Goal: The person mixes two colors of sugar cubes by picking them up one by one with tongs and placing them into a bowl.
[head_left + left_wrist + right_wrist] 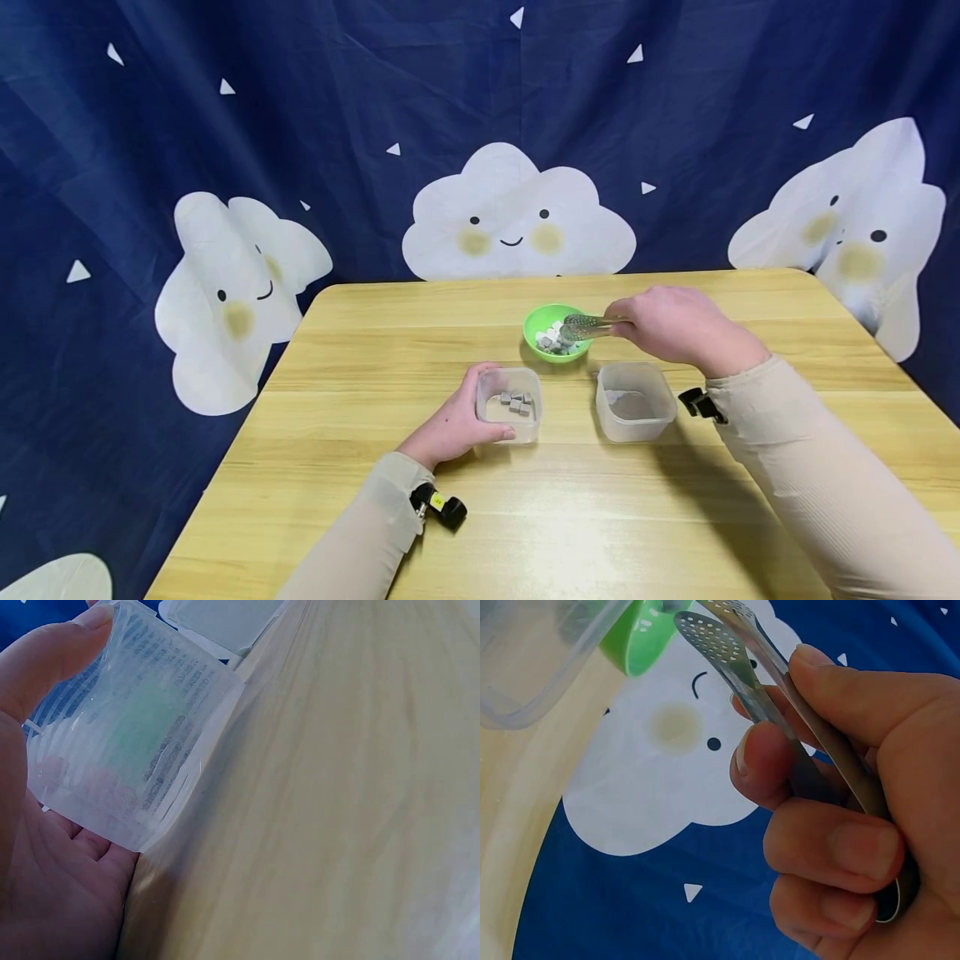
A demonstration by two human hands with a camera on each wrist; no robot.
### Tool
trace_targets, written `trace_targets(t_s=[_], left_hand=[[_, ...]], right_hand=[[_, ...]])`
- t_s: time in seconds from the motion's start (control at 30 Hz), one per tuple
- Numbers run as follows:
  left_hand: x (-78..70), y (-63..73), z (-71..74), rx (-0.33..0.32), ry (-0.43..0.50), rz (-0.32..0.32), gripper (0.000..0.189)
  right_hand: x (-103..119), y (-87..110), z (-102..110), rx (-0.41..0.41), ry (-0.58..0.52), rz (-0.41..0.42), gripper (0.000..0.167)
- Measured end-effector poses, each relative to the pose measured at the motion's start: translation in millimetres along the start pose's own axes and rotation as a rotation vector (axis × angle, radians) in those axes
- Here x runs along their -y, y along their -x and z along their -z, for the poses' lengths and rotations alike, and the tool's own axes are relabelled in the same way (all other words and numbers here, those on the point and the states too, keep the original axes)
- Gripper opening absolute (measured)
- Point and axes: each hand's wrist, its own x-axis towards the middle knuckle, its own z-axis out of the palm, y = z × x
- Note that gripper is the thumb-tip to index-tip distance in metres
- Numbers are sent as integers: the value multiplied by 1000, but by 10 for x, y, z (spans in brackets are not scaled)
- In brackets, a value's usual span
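Note:
My left hand (453, 423) holds a clear plastic container (517, 433) by its sides, fingers behind and thumb at the front. Several small grey cubes (515, 404) lie on its floor. In the left wrist view the thumb presses the ribbed wall of this container (142, 727). My right hand (671, 323) grips metal tongs (596, 327), whose perforated tips reach into a green bowl (557, 357). White and grey cubes (547, 340) fill the bowl's bottom. The right wrist view shows the tongs (829, 746) between thumb and curled fingers, the two arms slightly apart.
A second clear container (637, 431) stands on the wooden table (337, 400), right of the first and under my right forearm's side. The green bowl sits behind both. A dark blue curtain (360, 83) with clouds hangs along the table's back edge.

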Motion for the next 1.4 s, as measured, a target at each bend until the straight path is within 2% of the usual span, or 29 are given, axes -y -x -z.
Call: trace_targets(t_s=[0.3,0.6,0.9,1.1,1.23,1.4], left_hand=[[22,-10,-3,-3,-1,-2,103],[23,-11,-6,2,8,-7,104],[40,-17,0,2,4,-7,101],[36,-11,11,4,-8,-8,99],[27,-6,13,19,8,-12,101],[23,-10,12,25,29,-23,101]], right_hand=[[78,22,41,-15,3,10,4],[325,41,83,-56,-14,125,7],[596,8,75,-17,-2,213,21],[739,-48,-28,18,20,259,8],[844,-88,-76,58,42,247,5],[944,-148,-164,117,104,179,9]])
